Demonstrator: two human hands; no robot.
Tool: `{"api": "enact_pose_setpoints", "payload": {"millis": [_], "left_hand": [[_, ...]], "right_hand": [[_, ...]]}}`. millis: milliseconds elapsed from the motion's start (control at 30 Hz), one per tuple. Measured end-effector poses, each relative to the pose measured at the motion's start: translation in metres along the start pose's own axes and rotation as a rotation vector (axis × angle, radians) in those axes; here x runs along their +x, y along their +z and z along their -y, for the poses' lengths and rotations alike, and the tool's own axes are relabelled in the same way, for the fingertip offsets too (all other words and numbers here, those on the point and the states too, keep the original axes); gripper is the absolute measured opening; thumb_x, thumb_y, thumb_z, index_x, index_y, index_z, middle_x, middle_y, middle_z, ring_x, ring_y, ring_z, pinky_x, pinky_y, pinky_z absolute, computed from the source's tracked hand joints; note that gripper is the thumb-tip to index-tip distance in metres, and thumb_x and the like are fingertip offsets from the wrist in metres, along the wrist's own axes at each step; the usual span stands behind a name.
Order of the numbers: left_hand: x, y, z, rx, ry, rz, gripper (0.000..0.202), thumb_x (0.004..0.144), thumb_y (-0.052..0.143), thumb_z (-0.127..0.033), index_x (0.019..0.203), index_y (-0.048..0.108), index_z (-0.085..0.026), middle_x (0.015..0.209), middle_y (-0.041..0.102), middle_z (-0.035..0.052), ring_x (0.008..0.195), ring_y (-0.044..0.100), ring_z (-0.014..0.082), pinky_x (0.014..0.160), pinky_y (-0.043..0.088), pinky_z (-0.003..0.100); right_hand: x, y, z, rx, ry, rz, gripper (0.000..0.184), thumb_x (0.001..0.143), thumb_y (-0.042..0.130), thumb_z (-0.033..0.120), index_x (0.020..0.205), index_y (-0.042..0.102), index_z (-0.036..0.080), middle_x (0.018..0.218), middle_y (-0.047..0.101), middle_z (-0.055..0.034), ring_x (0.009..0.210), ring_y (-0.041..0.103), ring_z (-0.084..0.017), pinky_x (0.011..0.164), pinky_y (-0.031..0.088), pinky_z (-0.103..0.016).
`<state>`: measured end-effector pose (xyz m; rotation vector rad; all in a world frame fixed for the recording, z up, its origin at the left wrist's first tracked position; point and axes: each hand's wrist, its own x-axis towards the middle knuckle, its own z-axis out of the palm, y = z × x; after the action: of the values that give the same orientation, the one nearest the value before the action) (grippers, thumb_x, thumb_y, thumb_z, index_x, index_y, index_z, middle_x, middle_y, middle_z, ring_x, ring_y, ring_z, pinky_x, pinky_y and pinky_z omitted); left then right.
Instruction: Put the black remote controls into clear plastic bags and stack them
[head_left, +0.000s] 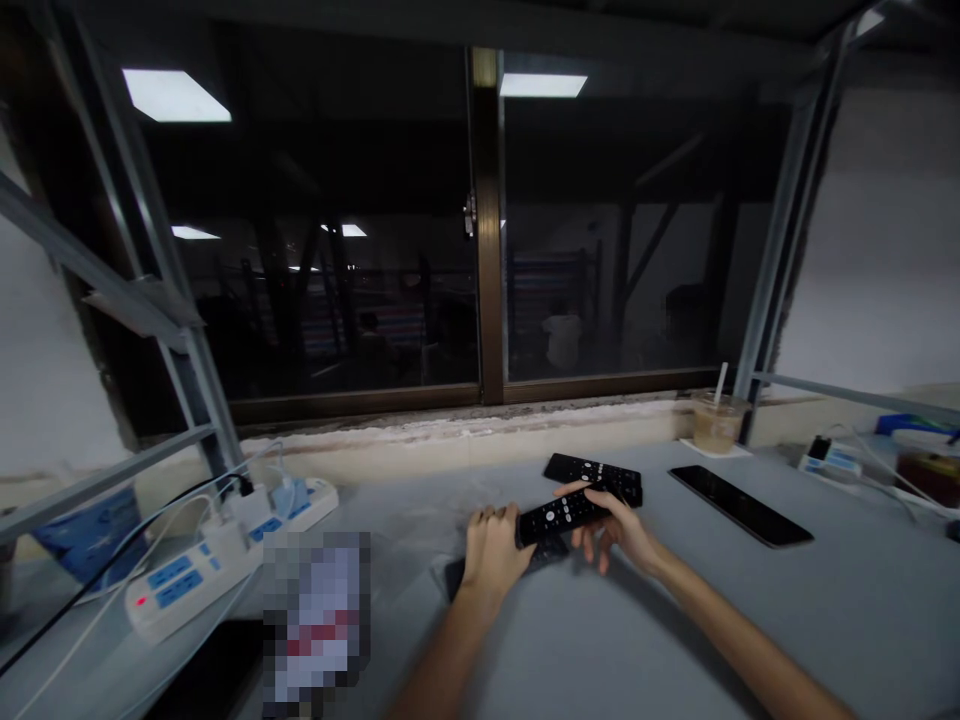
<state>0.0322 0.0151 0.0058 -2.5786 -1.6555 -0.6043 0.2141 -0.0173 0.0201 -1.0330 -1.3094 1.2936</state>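
A black remote control [566, 512] with rows of small buttons is held a little above the grey table [825, 620], between both hands. My left hand [493, 548] is closed on its near end, knuckles up. My right hand [616, 528] grips its far end with thumb on top and fingers curled beneath. A dark flat object [456, 577] lies on the table under my left hand, mostly hidden. A second black remote [594, 473] lies just beyond my hands. A long black remote [739, 505] lies farther right.
A white power strip [225, 545] with plugs and cables sits at the left. A blurred-out object [319, 620] stands near the front left. A plastic cup with a straw [716, 420] is on the window ledge. Another power strip [832, 460] lies far right.
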Motion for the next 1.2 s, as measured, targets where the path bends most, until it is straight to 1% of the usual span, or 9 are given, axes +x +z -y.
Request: {"api": "enact_pose_setpoints", "payload": {"millis": [100,167,367,500,600,733,900,1000,1200], "left_hand": [[0.0,0.0,0.0,-0.027,-0.01,-0.004,0.022,0.075,0.053,-0.035,0.091,0.057,-0.021,0.087,0.066,0.0028,0.09,0.058,0.0201,0.083,0.036,0.03],[-0.001,-0.001,0.0,-0.043,-0.022,-0.009,0.022,0.075,0.053,-0.035,0.092,0.056,-0.022,0.087,0.066,0.0024,0.09,0.057,0.02,0.084,0.035,0.03],[-0.001,-0.001,0.001,-0.131,-0.023,-0.089,0.038,0.072,0.055,-0.027,0.11,0.048,-0.021,0.099,0.061,0.0036,0.099,0.052,0.0204,0.09,0.032,0.032],[0.0,0.0,0.002,-0.16,-0.037,-0.09,0.051,0.072,0.05,-0.017,0.122,0.04,-0.02,0.107,0.058,0.0045,0.103,0.049,0.0196,0.093,0.031,0.032],[0.0,-0.001,0.003,-0.199,-0.033,-0.091,0.056,0.071,0.046,-0.011,0.125,0.037,-0.018,0.112,0.056,0.0059,0.106,0.047,0.0195,0.094,0.032,0.031],[-0.001,-0.004,0.004,-0.261,0.045,-0.019,0.059,0.069,0.043,-0.005,0.126,0.036,-0.02,0.119,0.053,0.0047,0.108,0.048,0.0166,0.094,0.034,0.027],[-0.003,-0.006,0.002,-0.226,0.138,0.071,0.05,0.074,0.049,-0.015,0.122,0.039,-0.023,0.116,0.056,0.0032,0.105,0.052,0.0188,0.091,0.038,0.028],[-0.002,-0.004,0.001,-0.195,0.154,0.062,0.048,0.073,0.052,-0.019,0.119,0.041,-0.023,0.111,0.058,0.0036,0.102,0.053,0.0202,0.09,0.039,0.03],[0.0,-0.002,0.006,-0.19,0.108,0.033,0.055,0.07,0.054,-0.013,0.122,0.038,-0.024,0.111,0.058,0.0032,0.105,0.05,0.0187,0.093,0.035,0.029]], "right_hand": [[-0.001,0.002,0.0,0.068,0.059,0.068,0.056,0.076,0.039,0.052,0.114,0.049,0.013,0.06,0.064,-0.0063,0.042,0.057,-0.016,0.029,0.04,-0.02],[0.0,0.004,-0.002,0.111,0.072,0.07,0.055,0.076,0.039,0.049,0.116,0.047,0.013,0.061,0.065,-0.0069,0.04,0.056,-0.015,0.029,0.039,-0.02],[0.004,0.007,-0.007,0.289,0.11,-0.077,0.06,0.075,0.037,0.047,0.12,0.047,0.008,0.057,0.064,-0.0078,0.038,0.051,-0.014,0.031,0.039,-0.02],[0.004,0.008,-0.008,0.351,0.086,-0.14,0.066,0.074,0.035,0.048,0.123,0.046,0.006,0.053,0.063,-0.0081,0.034,0.048,-0.013,0.032,0.039,-0.022],[0.003,0.009,-0.007,0.348,0.052,-0.155,0.069,0.073,0.035,0.049,0.125,0.045,0.005,0.052,0.062,-0.0083,0.033,0.048,-0.014,0.032,0.038,-0.023],[0.001,0.008,-0.006,0.298,0.0,-0.115,0.074,0.072,0.034,0.052,0.127,0.043,0.003,0.051,0.062,-0.0084,0.033,0.049,-0.015,0.034,0.039,-0.026],[-0.001,0.003,-0.012,0.172,-0.048,-0.037,0.074,0.07,0.035,0.053,0.126,0.045,0.004,0.05,0.062,-0.0062,0.032,0.05,-0.017,0.035,0.041,-0.028],[-0.001,0.003,-0.018,0.125,-0.077,0.025,0.071,0.069,0.038,0.049,0.123,0.047,0.005,0.052,0.063,-0.0063,0.033,0.052,-0.016,0.035,0.04,-0.026],[-0.002,0.004,-0.02,0.005,-0.112,0.132,0.063,0.069,0.043,0.047,0.121,0.05,0.011,0.067,0.064,-0.0069,0.04,0.055,-0.015,0.032,0.042,-0.025]]}}
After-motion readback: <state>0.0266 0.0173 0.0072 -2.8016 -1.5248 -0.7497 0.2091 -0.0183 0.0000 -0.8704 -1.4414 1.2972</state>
